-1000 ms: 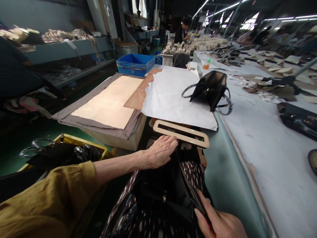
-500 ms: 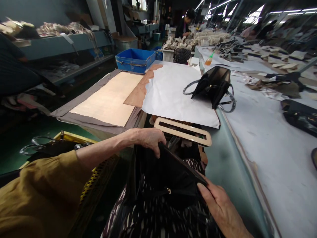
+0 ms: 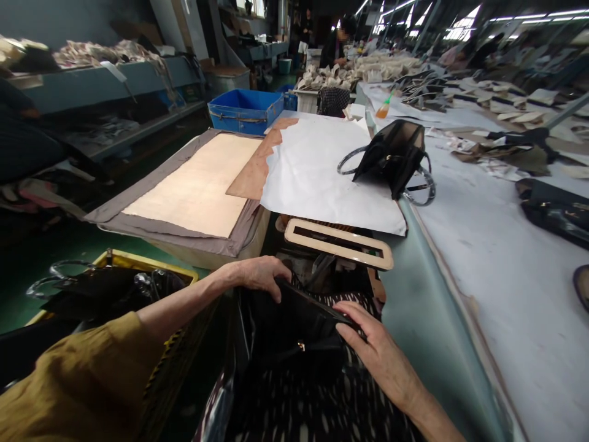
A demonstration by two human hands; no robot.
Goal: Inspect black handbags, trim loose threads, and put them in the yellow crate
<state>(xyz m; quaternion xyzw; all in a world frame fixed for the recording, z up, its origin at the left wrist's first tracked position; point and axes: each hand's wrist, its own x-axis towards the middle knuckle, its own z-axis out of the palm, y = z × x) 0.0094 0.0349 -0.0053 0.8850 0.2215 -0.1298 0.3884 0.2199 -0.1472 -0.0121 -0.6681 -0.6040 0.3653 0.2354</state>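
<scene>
A black handbag (image 3: 289, 328) rests on my lap over a dark patterned skirt (image 3: 304, 411). My left hand (image 3: 260, 274) curls over the bag's upper left edge, fingers hooked on the rim. My right hand (image 3: 375, 353) grips the bag's right corner, fingers pressed against its side. A small gold clasp shows on the bag's front. A beige rectangular frame template (image 3: 339, 243) lies just beyond the bag at the table's edge.
A second black handbag (image 3: 391, 158) with ring handles stands on white paper (image 3: 317, 178) on the long table (image 3: 483, 245). A yellow crate (image 3: 115, 288) with black bags sits at my left. A padded board (image 3: 197, 190) and a blue bin (image 3: 246, 110) lie ahead. People work far back.
My right hand has slid up and left along the bag's right edge. My left hand has drawn back towards me on the rim. The bag sits lower and flatter on my lap.
</scene>
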